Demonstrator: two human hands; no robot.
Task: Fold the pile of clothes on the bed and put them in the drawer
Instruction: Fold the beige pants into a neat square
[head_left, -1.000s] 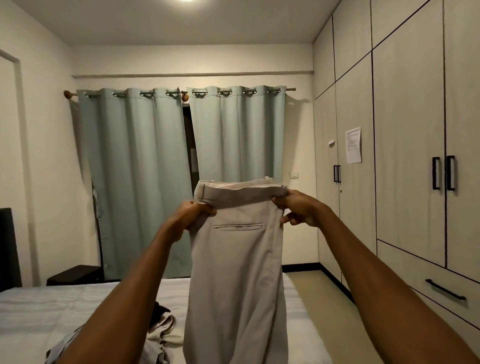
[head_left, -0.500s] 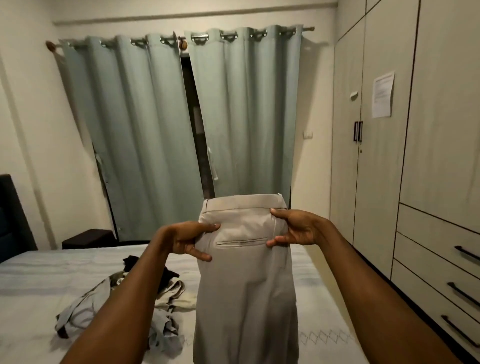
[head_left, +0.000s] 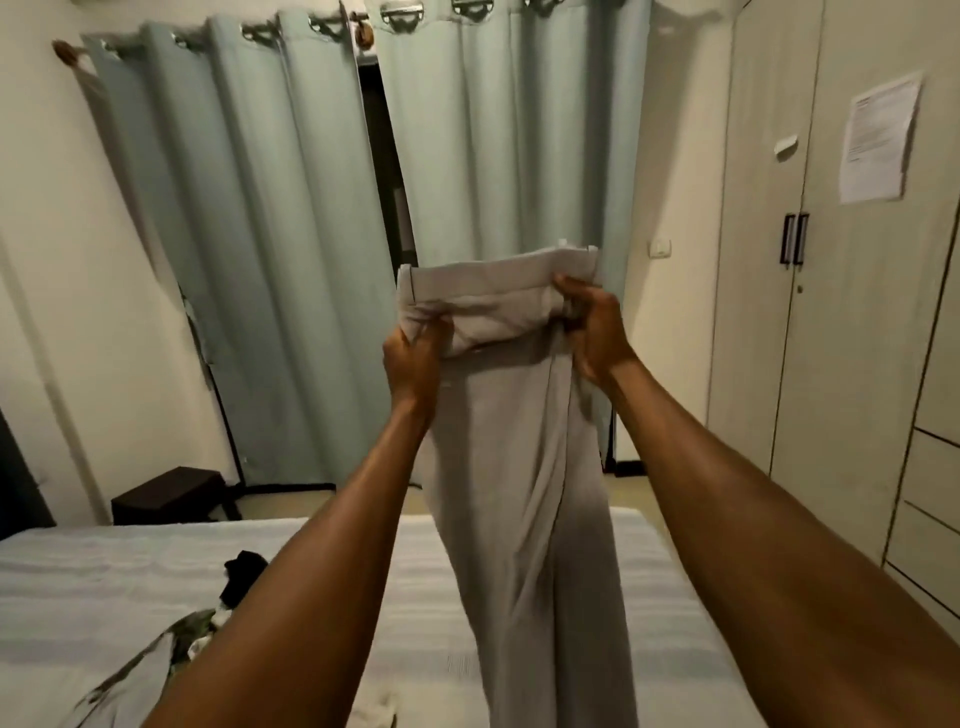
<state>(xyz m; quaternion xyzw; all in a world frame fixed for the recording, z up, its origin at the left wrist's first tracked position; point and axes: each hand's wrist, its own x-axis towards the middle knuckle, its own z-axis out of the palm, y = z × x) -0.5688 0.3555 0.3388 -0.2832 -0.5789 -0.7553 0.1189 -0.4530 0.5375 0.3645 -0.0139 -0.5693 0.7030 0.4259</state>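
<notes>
Trousers, one pale beige pair, hang lengthwise above the bed in my head view, waistband flopped forward. My left hand and right hand each pinch a waistband side. One clothes pile lies lower left; two curtains behind.

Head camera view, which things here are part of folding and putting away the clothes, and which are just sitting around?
Part of the job:
- beige trousers, held up by left hand and right hand
- pile of clothes on the bed
- drawers

Just there:
- curtains
- paper notice
- dark stool
</notes>
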